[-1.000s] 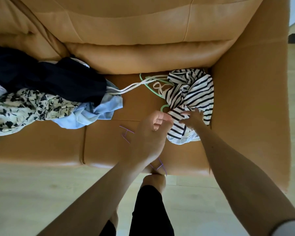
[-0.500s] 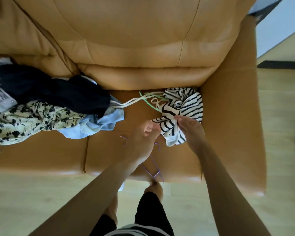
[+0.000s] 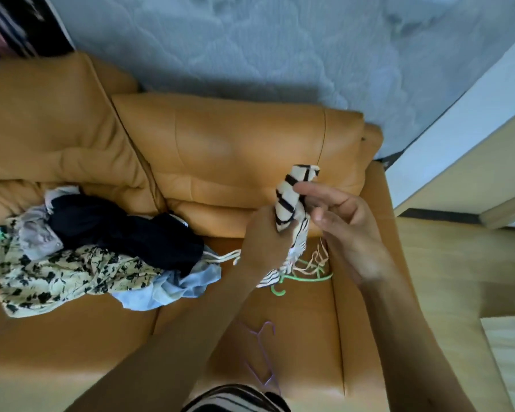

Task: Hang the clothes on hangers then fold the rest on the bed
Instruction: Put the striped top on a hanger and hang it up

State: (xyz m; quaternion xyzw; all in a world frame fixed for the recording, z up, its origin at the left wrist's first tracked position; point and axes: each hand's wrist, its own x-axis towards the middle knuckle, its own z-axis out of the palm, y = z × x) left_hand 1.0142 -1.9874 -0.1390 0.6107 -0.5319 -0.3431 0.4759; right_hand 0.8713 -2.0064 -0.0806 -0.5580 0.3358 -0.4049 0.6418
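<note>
A black-and-white striped garment point(image 3: 290, 200) hangs lifted above the orange sofa seat point(image 3: 306, 319). My left hand point(image 3: 262, 242) grips it from below, fingers curled round the bunched cloth. My right hand point(image 3: 342, 221) pinches its upper part between thumb and fingers. Under the garment lie a green hanger point(image 3: 305, 279) and pale peach and white hangers point(image 3: 318, 258). A purple hanger point(image 3: 260, 361) lies on the seat near its front edge. A pile of clothes sits at the left: a black garment point(image 3: 125, 230), a floral one point(image 3: 69, 278) and a light blue one point(image 3: 176, 288).
The sofa's back cushions point(image 3: 235, 150) rise behind the seat and its right armrest point(image 3: 378, 263) stands beside my right arm. A grey-blue bed point(image 3: 265, 46) lies beyond the sofa. Wooden floor point(image 3: 464, 263) shows at the right.
Both hands have raised the striped garment off the seat, uncovering the hangers beneath. My head has tilted up, so the bed behind the sofa now shows.
</note>
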